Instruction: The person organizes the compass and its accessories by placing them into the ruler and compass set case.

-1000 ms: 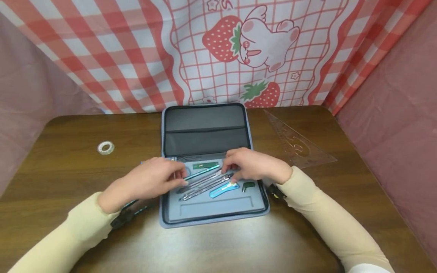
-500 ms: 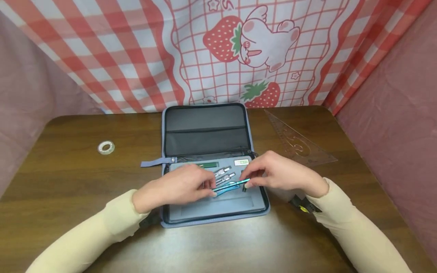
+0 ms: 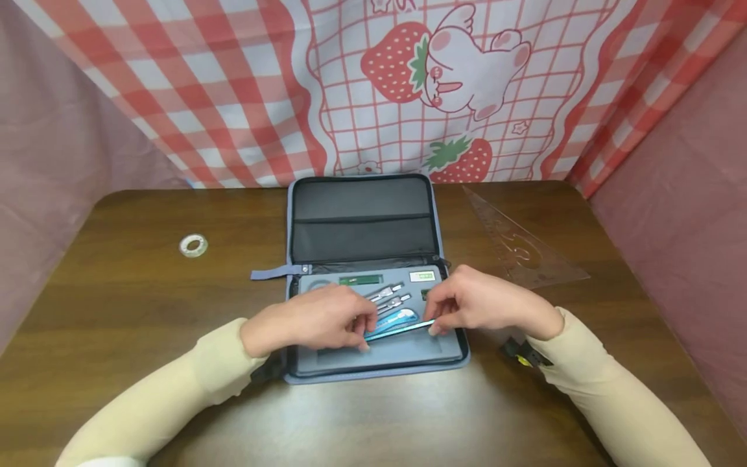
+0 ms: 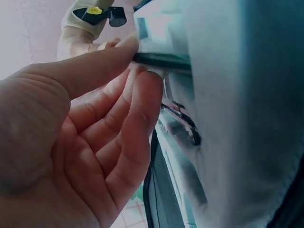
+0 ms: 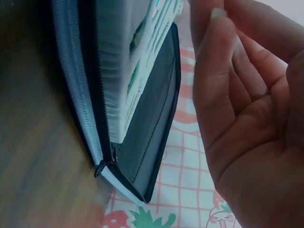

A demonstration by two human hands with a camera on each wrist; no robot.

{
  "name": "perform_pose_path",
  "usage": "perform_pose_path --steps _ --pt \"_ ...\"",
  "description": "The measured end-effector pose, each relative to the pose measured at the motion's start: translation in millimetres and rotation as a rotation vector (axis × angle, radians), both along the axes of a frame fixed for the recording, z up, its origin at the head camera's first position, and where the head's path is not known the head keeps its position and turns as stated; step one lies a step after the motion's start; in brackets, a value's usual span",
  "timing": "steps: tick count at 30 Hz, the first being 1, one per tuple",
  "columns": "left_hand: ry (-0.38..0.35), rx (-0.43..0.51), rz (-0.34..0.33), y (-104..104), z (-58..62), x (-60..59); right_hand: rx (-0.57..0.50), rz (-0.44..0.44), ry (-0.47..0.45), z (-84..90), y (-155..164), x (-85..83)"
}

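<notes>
A zip case (image 3: 379, 377) lies open on the table, with a grey-blue foam insert (image 3: 379, 363) in its near half. Over the insert, my left hand (image 3: 321, 318) pinches the left end of a slim teal pencil (image 3: 399, 330) between thumb and fingers. My right hand (image 3: 484, 301) pinches the pencil's right end. Just behind the pencil sits a light-blue utility knife (image 3: 399, 318), partly covered by my left hand. Two silver compasses (image 3: 392, 301) lie farther back, their left parts hidden. In the left wrist view the pencil (image 4: 161, 61) appears as a dark green bar at the thumb tip.
A green box (image 3: 360, 280) and a white-and-green eraser (image 3: 423, 276) sit in the insert's back slots. A tape roll (image 3: 193, 245) lies left on the table, a clear set square (image 3: 519, 250) right. The case's lid (image 3: 364, 217) leans toward the curtain.
Both hands have shifted right and toward the front with the pencil, which now lies in front of the utility knife. My right hand has moved from the compasses to the pencil's right end.
</notes>
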State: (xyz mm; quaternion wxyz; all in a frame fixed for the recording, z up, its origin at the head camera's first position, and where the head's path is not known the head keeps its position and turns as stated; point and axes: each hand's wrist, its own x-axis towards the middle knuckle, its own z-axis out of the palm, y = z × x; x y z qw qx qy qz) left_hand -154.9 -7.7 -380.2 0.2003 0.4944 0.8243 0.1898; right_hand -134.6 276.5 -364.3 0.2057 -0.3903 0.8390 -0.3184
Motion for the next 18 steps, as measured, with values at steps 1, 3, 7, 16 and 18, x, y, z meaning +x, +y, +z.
perform_pose_path --steps 1,3,7,16,18 --pt "0.0 -0.008 0.0 0 -0.5 -0.7 0.013 0.003 -0.019 -0.7 -1 -0.5" --pt "0.013 -0.025 0.005 -1 -1.7 -1.4 0.052 0.006 -0.059 -1.6 -3 -1.5" --pt "-0.003 -0.05 -0.008 0 -5.1 -1.9 0.11 0.005 -0.083 -5.4 -6 -2.1" --pt "-0.068 -0.051 -0.024 2 -8.8 -2.8 0.127 0.042 0.037 -10.4 -10 0.4" --pt "-0.064 -0.052 -0.012 2 -8.8 -2.0 0.107 0.062 0.074 -13.7 -12 0.7"
